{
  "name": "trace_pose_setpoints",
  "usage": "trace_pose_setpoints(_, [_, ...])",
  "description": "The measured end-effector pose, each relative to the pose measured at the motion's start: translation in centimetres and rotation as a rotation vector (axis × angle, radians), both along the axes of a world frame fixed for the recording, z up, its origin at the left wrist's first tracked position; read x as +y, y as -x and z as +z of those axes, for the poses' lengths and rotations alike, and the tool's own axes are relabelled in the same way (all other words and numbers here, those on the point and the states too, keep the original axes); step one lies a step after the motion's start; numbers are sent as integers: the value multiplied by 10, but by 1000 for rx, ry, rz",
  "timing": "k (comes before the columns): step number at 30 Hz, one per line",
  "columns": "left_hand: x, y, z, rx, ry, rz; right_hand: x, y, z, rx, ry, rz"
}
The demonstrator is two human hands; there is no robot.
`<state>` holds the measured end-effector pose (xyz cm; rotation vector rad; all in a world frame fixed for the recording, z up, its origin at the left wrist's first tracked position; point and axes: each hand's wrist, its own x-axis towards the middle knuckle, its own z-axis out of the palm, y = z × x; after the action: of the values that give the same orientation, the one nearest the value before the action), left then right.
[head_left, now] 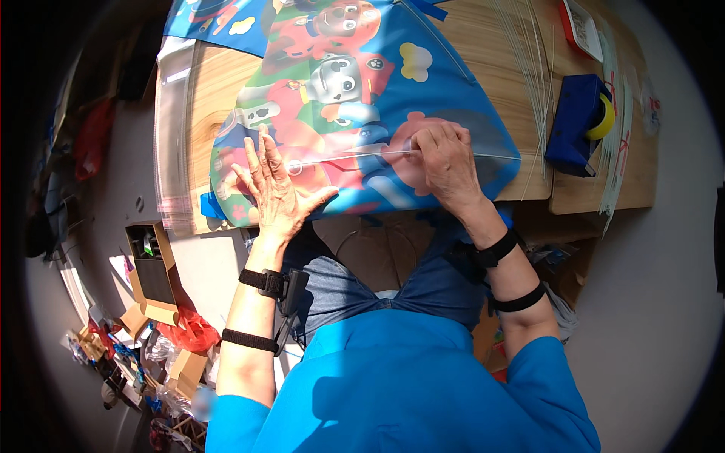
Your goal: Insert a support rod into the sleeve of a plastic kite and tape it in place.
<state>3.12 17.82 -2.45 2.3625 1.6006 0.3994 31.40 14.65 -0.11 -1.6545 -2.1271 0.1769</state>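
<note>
A blue kite (442,90) printed with colourful cartoon dogs lies spread over the table's near edge. A thin white rod (362,155) runs sideways across its lower part, reaching toward the kite's right corner. My left hand (276,189) rests on the printed sheet with fingers spread, close to the rod's left end, and grips nothing. My right hand (447,162) is closed in a pinch around the rod further right, knuckles up. Its fingertips are partly hidden, so the exact grip cannot be seen. Shiny clear film seems to cover part of the print.
On the wooden table (491,57) to the right lie a bundle of thin rods (532,68), a blue tape dispenser (574,124) with yellow tape and a red-and-white tray (581,30). Clear plastic sleeves (175,136) hang at left. Opened cardboard boxes (155,272) and a red bag (189,330) lie lower left.
</note>
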Motion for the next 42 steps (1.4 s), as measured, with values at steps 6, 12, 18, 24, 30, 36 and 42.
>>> trace_pose_setpoints(6, [-2, 0, -5, -1, 12, 8, 5, 1, 8, 9, 30, -68])
trace_pose_setpoints(12, [-1, 1, -2, -42, 1, 14, 9, -16, 8, -29, -70, -128])
trace_pose_setpoints(18, [1, 4, 13, -77, 86, 45, 8, -29, 17, -39, -94, -166])
trace_pose_setpoints(24, [3, 35, 20, 22, 59, 95, -4, -24, 24, 45, -46, -221])
trace_pose_setpoints(30, [20, 51, 9, 47, 32, 90, -10, -32, -1, 102, 45, -223])
trace_pose_setpoints(36, [12, 44, 24, 70, -170, 20, -4, -32, -1, 106, 58, -244])
trace_pose_setpoints(42, [-38, 13, 29, 63, -215, -102, -10, -27, 15, 25, -60, -269])
